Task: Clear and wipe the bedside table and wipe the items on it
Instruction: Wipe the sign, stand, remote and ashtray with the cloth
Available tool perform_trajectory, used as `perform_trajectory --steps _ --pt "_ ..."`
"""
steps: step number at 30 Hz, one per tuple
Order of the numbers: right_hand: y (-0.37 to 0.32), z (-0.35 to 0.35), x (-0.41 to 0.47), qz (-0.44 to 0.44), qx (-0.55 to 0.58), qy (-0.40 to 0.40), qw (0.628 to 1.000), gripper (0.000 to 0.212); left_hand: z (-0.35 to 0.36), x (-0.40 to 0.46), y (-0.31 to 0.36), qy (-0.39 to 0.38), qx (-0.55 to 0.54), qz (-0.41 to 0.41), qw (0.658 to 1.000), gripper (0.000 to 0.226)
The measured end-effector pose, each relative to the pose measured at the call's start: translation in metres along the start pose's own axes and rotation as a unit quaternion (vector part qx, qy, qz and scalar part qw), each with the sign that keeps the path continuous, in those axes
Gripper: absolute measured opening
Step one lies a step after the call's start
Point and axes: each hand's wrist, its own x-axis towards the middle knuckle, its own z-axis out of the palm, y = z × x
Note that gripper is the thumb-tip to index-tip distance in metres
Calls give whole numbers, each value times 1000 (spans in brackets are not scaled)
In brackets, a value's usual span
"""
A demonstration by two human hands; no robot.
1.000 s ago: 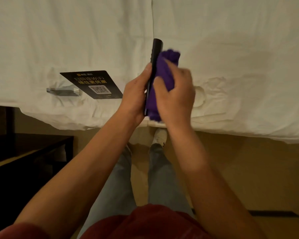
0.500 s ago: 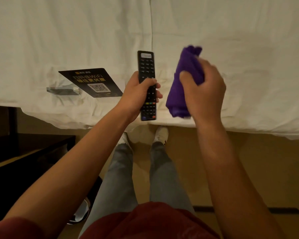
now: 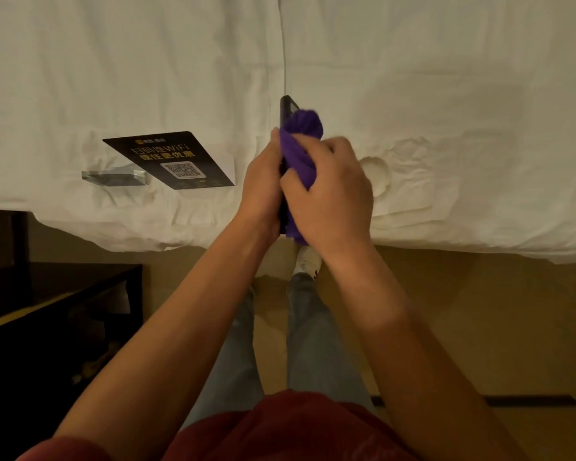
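Note:
I hold a black remote control (image 3: 286, 109) edge-on above the bed's edge; my left hand (image 3: 261, 188) grips its lower half. My right hand (image 3: 330, 194) grips a bunched purple cloth (image 3: 301, 138) and presses it against the remote's right face. Only the remote's top end and a thin dark edge show; the buttons are hidden. A black WiFi card with a QR code (image 3: 173, 158) lies on the white bed (image 3: 446, 94), left of my hands, beside its clear acrylic base (image 3: 113, 178). The dark bedside table (image 3: 47, 311) stands at the lower left.
The white bedsheet fills the upper half, with a seam running up from the remote. Below the bed edge is tan floor (image 3: 463, 311) with my legs and white shoe (image 3: 308, 261). A round dent (image 3: 376, 171) marks the sheet right of my hands.
Half a second ago the remote faced up and the cloth was held apart to the right. Now the remote is turned edge-on and my right hand has brought the cloth against it.

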Motion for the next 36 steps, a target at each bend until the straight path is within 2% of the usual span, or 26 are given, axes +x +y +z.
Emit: perform_trajectory --steps 4,7,11,14,17,19,21,24,25,29,30,32,36 --pt "6 -2 -33 18 29 -47 998 44 -4 8 3 9 -81 -65 995 49" --pt "13 -1 -49 37 50 -83 995 41 -7 20 6 33 -92 -38 995 48" --pt "33 -5 -54 66 82 -164 981 18 -16 35 13 28 -99 -16 995 56" --pt "58 -14 -49 130 118 -166 970 20 -23 44 18 8 14 27 1000 44" --pt "84 -23 -37 184 121 -114 969 22 -32 55 24 -19 197 46 979 22" --pt "98 -29 -26 202 125 -87 967 15 -32 63 26 -29 347 24 937 20" --pt "110 -35 -14 214 127 -71 966 14 -25 71 21 -46 490 20 870 23" --pt "122 -43 -2 218 133 -61 965 15 -15 84 0 -85 675 113 724 57" --pt "127 -45 0 219 135 -59 965 14 -13 88 -7 -97 718 150 673 62" --pt "149 -53 2 224 143 -50 963 3 -11 108 -26 -168 817 239 497 54" --pt "155 -55 1 228 145 -48 962 3 -12 111 -30 -181 830 237 472 52" --pt "166 -56 -2 240 146 -48 959 2 -13 114 -38 -183 848 216 449 51" --pt "185 -55 -6 259 156 -50 952 3 -18 112 -52 -146 864 195 440 51"
